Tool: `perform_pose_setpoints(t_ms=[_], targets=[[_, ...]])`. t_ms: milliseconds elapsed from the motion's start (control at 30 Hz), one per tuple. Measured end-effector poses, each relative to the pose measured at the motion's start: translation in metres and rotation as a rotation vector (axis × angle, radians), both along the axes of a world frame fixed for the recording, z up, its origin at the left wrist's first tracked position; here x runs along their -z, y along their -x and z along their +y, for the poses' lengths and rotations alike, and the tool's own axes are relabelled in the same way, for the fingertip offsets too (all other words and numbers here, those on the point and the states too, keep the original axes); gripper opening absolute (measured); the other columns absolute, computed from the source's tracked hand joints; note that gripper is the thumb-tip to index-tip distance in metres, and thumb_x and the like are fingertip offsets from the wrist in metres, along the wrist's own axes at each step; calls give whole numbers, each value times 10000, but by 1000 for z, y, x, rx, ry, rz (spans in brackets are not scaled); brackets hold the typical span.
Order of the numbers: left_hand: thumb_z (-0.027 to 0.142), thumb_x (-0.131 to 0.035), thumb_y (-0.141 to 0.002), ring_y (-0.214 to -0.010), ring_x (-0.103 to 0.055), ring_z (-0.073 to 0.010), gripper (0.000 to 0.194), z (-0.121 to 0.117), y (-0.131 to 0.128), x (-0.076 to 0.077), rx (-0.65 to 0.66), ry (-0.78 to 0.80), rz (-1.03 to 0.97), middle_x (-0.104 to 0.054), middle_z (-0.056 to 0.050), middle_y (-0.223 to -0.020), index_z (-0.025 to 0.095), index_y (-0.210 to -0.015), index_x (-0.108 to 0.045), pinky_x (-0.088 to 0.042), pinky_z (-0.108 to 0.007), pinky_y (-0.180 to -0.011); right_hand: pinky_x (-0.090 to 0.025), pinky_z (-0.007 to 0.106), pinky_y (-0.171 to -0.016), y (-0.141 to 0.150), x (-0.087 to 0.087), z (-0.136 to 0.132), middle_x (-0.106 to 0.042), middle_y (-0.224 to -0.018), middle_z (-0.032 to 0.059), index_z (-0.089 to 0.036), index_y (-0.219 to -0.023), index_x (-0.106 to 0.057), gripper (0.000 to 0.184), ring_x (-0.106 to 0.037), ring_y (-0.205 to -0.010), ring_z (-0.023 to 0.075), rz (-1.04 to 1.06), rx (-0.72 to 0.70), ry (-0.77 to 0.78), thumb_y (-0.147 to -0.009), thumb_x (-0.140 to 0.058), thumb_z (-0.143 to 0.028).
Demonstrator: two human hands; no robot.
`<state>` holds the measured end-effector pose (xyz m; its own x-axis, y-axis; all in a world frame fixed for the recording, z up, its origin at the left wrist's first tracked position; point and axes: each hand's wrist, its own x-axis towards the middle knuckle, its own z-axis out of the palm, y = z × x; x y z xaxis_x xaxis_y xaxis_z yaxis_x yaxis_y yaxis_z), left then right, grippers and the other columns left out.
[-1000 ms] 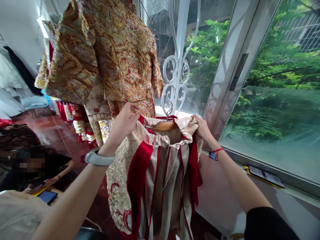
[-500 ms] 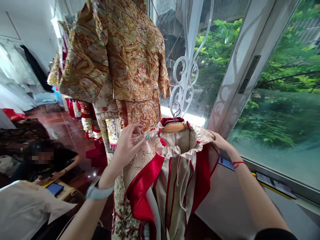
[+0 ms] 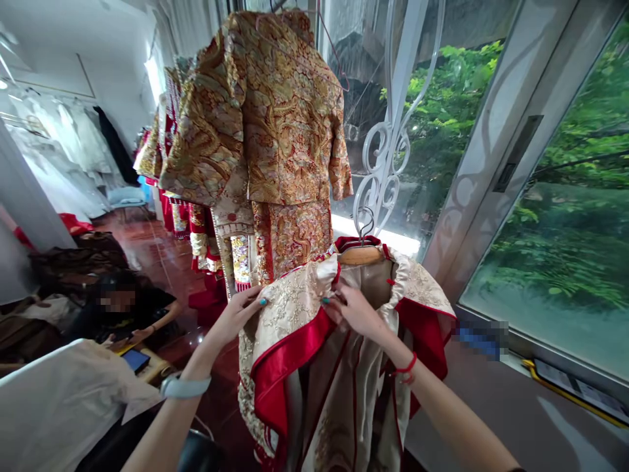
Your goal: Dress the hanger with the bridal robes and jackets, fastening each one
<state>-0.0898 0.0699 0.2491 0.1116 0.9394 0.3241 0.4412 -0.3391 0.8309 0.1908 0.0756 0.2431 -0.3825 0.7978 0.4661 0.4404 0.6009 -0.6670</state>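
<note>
A cream satin skirt (image 3: 329, 419) with red trim and a gathered waistband hangs on a wooden hanger (image 3: 361, 254) in front of me. Its embroidered outer panel (image 3: 289, 314) is folded out on the left, showing a red satin border. My left hand (image 3: 242, 313) is closed on this panel's left edge, thumb and fingers pressed to the fabric. At the front left of the waistband my right hand (image 3: 354, 309) pinches the cloth beside the red border; some of its fingertips are hidden in the folds.
Behind the skirt hangs a gold brocade jacket (image 3: 295, 131), with more embroidered garments to its left. A window with white scrollwork (image 3: 381, 157) stands right. Another person (image 3: 122, 311) sits low at left behind a white cloth (image 3: 69, 400). A yellow-edged device (image 3: 580, 390) lies on the sill.
My right hand has left the skirt's right side and come across to the waistband's front left. My left hand, raised and loose before, has settled on the panel's left edge. The view has shifted left.
</note>
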Motion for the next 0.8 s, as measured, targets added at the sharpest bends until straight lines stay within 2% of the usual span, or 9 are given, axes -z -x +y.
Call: perform_pose_setpoints(t_ms=[67,133,200,267,400,500,667,733,800], targets=[[698,-663,-641,-781,-618,-248,521,11,13,-13,68,47,-28,-718,-59,-794,202,-793,-711,-500,-340,-714,-430,295,-666,-6,-27,0,-606,-767,11,-221,-824,-556,204,-564,-724,187,105,-75,-24,-911,-521,-402],[702,-695,-601,-681,-587,-202,524,23,26,-20,37,40,-118,-690,-41,-717,194,-731,-697,-473,-292,-624,-404,269,-640,-8,-58,-9,-568,-752,-8,-218,-812,-550,240,-534,-698,161,203,-121,-49,-897,-557,-443],[726,-682,-591,-607,-550,-168,550,35,36,-17,-44,-15,-231,-650,-21,-642,187,-700,-677,-443,-265,-568,-373,253,-590,-4,-81,-18,-543,-720,-18,-219,-803,-543,277,-506,-643,140,289,-132,-43,-880,-587,-482],[751,-648,-594,-571,-532,-156,569,45,39,-4,-82,-27,-269,-619,-2,-593,191,-693,-663,-442,-266,-557,-338,247,-543,3,-87,-19,-523,-682,-26,-225,-799,-529,318,-471,-588,128,349,-125,1,-860,-599,-528],[741,-663,-568,-619,-567,-187,561,56,37,30,-59,47,-190,-626,-9,-597,191,-681,-652,-469,-302,-606,-344,251,-541,9,-56,-2,-501,-682,-32,-224,-784,-499,379,-446,-582,123,352,-139,162,-814,-603,-587],[693,-682,-578,-691,-595,-201,552,53,35,41,-90,35,-175,-661,-36,-690,169,-748,-653,-467,-303,-649,-370,269,-559,3,-30,-6,-512,-691,-33,-222,-911,-535,265,-463,-587,137,241,-53,205,-852,-572,-477],[544,-612,-714,-897,-629,-240,447,2,21,21,-334,-156,-141,-670,-83,-1003,188,-984,-611,-502,-338,-758,-486,369,-785,-40,-12,-60,-619,-942,38,-302,-1209,-511,313,-600,-844,217,164,187,-86,-897,-511,-280],[461,-545,-804,-902,-620,-238,303,-33,0,6,-466,-308,-113,-644,-67,-1022,226,-991,-585,-507,-356,-765,-478,432,-906,-68,9,-73,-609,-1091,74,-312,-1219,-509,326,-594,-999,252,197,399,-235,-895,-514,-275],[370,-516,-857,-879,-601,-243,172,-63,-30,-7,-483,-507,36,-622,-54,-1000,270,-981,-580,-497,-390,-771,-432,525,-989,-96,44,-70,-575,-1195,112,-293,-1270,-480,410,-549,-1120,304,157,672,-374,-864,-543,-289]])
